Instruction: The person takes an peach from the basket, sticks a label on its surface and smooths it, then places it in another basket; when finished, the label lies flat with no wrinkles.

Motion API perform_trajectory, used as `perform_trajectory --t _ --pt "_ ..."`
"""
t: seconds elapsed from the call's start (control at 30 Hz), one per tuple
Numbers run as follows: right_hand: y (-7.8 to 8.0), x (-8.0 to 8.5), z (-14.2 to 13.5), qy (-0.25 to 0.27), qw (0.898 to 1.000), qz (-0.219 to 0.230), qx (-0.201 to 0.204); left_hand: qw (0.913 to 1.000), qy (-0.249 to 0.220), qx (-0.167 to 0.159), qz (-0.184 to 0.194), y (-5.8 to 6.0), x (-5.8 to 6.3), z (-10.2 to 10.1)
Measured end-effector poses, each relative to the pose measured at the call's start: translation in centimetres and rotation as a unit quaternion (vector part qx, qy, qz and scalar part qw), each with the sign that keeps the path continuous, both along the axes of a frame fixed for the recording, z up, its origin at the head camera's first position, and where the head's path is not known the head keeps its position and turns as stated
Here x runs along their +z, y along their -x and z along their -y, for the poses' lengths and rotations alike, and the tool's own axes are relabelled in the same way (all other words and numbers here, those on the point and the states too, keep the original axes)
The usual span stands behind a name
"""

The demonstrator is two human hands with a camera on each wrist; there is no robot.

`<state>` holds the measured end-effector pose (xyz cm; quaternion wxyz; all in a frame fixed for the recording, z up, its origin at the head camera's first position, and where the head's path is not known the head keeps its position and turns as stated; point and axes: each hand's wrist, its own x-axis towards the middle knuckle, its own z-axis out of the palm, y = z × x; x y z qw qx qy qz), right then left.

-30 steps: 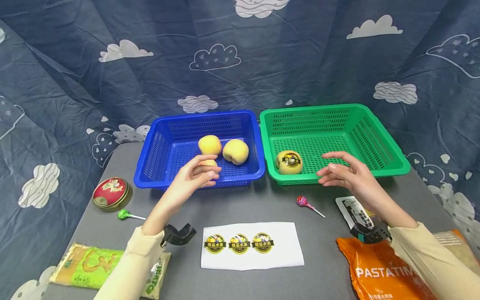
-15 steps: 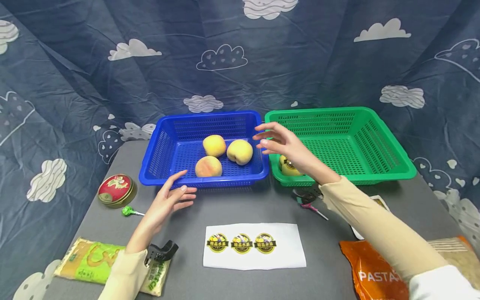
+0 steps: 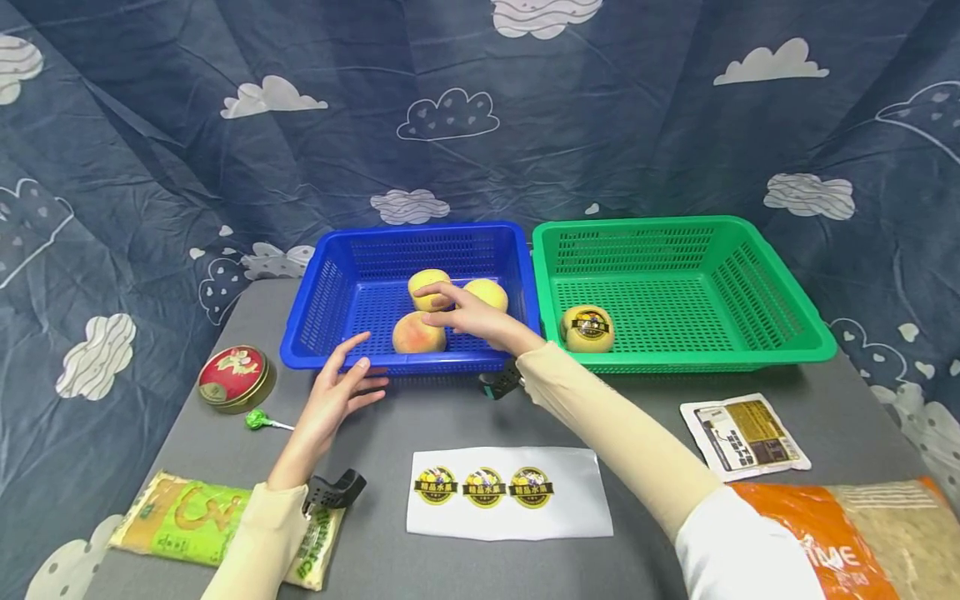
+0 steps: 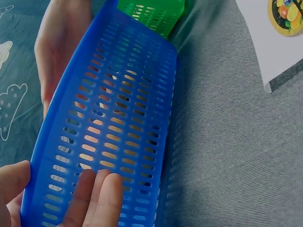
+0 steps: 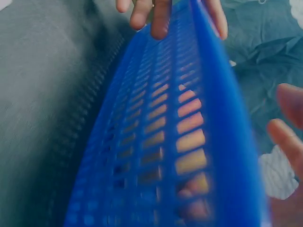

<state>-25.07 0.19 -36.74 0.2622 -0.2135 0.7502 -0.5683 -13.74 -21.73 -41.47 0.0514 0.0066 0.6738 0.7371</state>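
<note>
Three yellow peaches lie in the blue basket: a front one, a back one and a right one. My right hand is over them with its fingers apart, just above the front peach; contact cannot be told. At the basket's front left rim is my left hand, its fingers spread. In the left wrist view, its fingers lie along the outside of the perforated wall, the thumb at the rim. A peach with a round sticker sits in the green basket.
A white sheet bears three round stickers. On the left are a red tin, a green lollipop and a green food packet. On the right lie a white pouch and an orange pasta bag.
My right hand has swung left from the green basket to above the peaches. The left hand drew back and down from over the front peach to the basket's front rim.
</note>
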Motion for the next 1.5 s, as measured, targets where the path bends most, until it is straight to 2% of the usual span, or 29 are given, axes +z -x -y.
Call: perform_trajectory --t 0.23,0.37,0.5,0.63,0.77,0.9,1.0,1.23,1.5 --pt "0.5 -1.2 2.3 -0.096 0.995 -0.011 0.021 1.0 -0.005 0.002 -0.003 0.0 0.0 -0.4" --pt "0.6 -1.7 3.0 -0.124 0.992 -0.012 0.023 1.0 -0.007 0.004 -0.004 0.0 0.0 -0.6" --pt "0.5 -1.8 3.0 -0.134 0.991 -0.022 0.003 1.0 -0.008 0.004 -0.002 0.1 -0.1 -0.6" --pt "0.5 -1.4 2.3 -0.103 0.995 0.002 -0.005 1.0 -0.006 0.006 -0.001 0.1 -0.2 -0.7" --pt "0.3 -0.3 0.9 -0.015 0.999 0.04 0.006 0.9999 -0.006 0.01 0.0 0.0 -0.1 -0.6" --pt "-0.1 1.3 -0.9 0.087 0.994 0.064 0.027 0.9999 -0.003 0.015 0.001 0.0 -0.1 -0.6" --pt "-0.7 2.4 -2.0 0.131 0.989 0.062 0.031 0.9998 -0.001 0.021 0.002 -0.1 -0.1 -0.5" --pt "-3.2 4.0 -5.1 0.151 0.988 0.024 0.02 0.9997 0.0 0.026 0.004 -0.2 -0.1 -0.5" --pt "-6.7 4.1 -9.1 0.158 0.985 0.019 0.062 0.9996 0.003 0.028 0.004 -0.3 0.0 -0.5"
